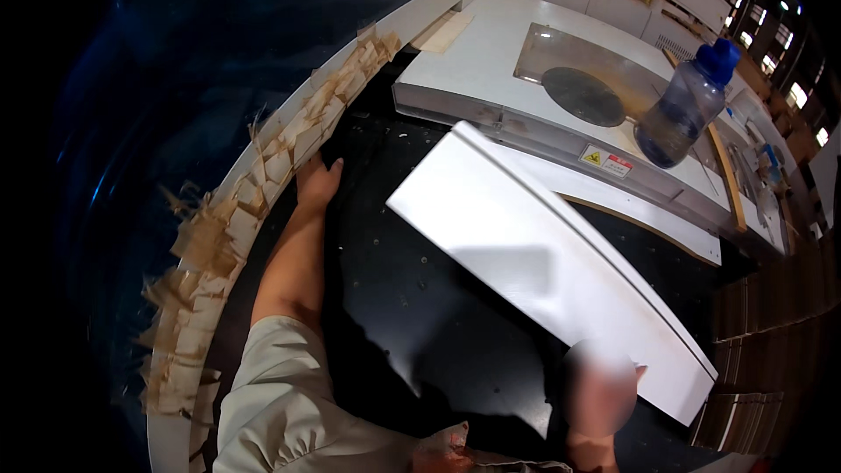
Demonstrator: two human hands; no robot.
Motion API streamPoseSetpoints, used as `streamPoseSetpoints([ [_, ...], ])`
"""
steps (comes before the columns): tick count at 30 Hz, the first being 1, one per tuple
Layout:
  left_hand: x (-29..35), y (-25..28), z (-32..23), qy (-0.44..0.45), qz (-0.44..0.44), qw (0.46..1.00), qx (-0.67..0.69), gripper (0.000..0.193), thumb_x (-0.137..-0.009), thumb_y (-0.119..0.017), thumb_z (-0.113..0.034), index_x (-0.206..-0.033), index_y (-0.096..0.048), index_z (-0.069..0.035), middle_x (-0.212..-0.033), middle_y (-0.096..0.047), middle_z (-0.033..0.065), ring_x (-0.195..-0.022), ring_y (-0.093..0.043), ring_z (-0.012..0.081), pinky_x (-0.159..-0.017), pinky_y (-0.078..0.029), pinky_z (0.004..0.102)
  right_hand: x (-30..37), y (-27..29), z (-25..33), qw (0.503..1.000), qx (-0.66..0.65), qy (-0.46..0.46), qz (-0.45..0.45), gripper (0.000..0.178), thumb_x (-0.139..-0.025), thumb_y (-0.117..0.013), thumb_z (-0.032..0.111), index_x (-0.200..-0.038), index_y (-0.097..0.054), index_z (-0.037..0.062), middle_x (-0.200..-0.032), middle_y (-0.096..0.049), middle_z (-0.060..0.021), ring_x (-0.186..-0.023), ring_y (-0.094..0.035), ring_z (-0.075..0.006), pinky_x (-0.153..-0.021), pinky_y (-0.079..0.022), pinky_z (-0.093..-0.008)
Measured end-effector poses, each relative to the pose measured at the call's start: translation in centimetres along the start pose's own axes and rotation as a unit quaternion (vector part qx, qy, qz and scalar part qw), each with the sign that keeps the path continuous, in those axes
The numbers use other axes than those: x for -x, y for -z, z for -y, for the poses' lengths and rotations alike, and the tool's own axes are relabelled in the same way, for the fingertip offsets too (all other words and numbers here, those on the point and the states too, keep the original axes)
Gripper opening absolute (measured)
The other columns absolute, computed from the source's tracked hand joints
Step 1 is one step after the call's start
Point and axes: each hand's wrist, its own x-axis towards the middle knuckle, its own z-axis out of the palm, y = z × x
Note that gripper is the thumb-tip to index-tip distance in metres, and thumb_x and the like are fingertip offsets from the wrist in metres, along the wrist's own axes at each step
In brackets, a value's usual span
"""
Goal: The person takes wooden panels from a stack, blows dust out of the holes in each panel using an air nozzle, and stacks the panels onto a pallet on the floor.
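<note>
My left hand (317, 182) reaches forward onto the black machine bed (412, 298), fingers together and flat near the bed's left rim, holding nothing. My right hand (600, 398) is blurred at the lower right and touches the near end of a long white board (534, 254) that lies tilted across the bed. Whether its fingers grip the board's edge I cannot make out. A light sleeve covers my left upper arm.
A curved white rim (263, 166) on the left carries several torn strips of tan tape. Beyond the bed stands a white machine housing (491, 61) with a clear cover and a blue-capped water bottle (683, 105). Stacked brown cartons (771, 333) stand right.
</note>
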Motion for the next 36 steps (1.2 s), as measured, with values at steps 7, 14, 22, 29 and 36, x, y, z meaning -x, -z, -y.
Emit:
streamPoseSetpoints([
  [7, -4.9, -2.8, 0.5, 0.05, 0.085, 0.99, -0.096, 0.065, -0.085, -0.05, -0.042, -0.138, -0.028, -0.012, -0.135, -0.038, 0.0201, -0.122, -0.038, 0.0363, -0.1, -0.032, 0.0444, 0.1, 1.7, -5.0, 0.973, 0.195, -0.011, -0.127, 0.049, -0.091, -0.044, 0.045, -0.12, -0.045, 0.0045, -0.116, -0.05, -0.008, -0.106, -0.047, -0.0169, -0.096, -0.037, -0.0285],
  [14, -3.2, -2.2, -0.4, -0.031, 0.038, 0.98, -0.192, 0.061, -0.088, -0.039, -0.05, -0.13, -0.042, -0.005, -0.131, -0.042, 0.02, -0.118, -0.043, 0.0359, -0.098, -0.034, 0.0425, -0.9, 1.5, -2.2, 0.535, 0.789, 0.267, -0.138, 0.04, -0.091, -0.051, 0.036, -0.114, -0.049, 0.0031, -0.104, -0.054, -0.0068, -0.093, -0.053, -0.0155, -0.088, -0.043, -0.0256],
  [22, 12.8, 5.3, -18.5, -0.311, 0.229, 0.919, -0.082, 0.067, -0.082, -0.049, -0.051, -0.13, -0.039, -0.005, -0.12, -0.05, 0.0177, -0.114, -0.045, 0.0298, -0.093, -0.033, 0.0463, -1.0, 1.1, -0.8, 0.773, 0.581, 0.24, -0.087, 0.037, -0.088, -0.053, 0.025, -0.117, -0.048, 0.0035, -0.109, -0.055, -0.012, -0.1, -0.054, -0.0248, -0.09, -0.044, -0.0431],
  [29, 9.7, 0.6, -22.7, -0.313, 0.206, 0.923, -0.087, 0.058, -0.084, -0.052, -0.038, -0.134, -0.037, -0.011, -0.14, -0.031, 0.0103, -0.131, -0.025, 0.0276, -0.106, -0.017, 0.0516, -1.5, 1.3, 0.7, 0.814, 0.526, 0.235, -0.069, 0.033, -0.081, -0.059, 0.023, -0.108, -0.054, 0.0052, -0.102, -0.057, -0.0128, -0.094, -0.055, -0.0257, -0.086, -0.044, -0.0375],
  [36, 8.3, -5.1, -23.7, -0.358, 0.089, 0.928, 0.042, 0.054, -0.088, -0.046, -0.038, -0.135, -0.037, -0.011, -0.14, -0.034, 0.0102, -0.13, -0.03, 0.0253, -0.107, -0.022, 0.0341, -1.6, 0.8, -0.4, 0.837, 0.462, 0.279, -0.09, 0.017, -0.073, -0.06, 0.015, -0.087, -0.058, 0.0062, -0.084, -0.057, -0.0115, -0.077, -0.056, -0.0286, -0.065, -0.046, -0.0365],
])
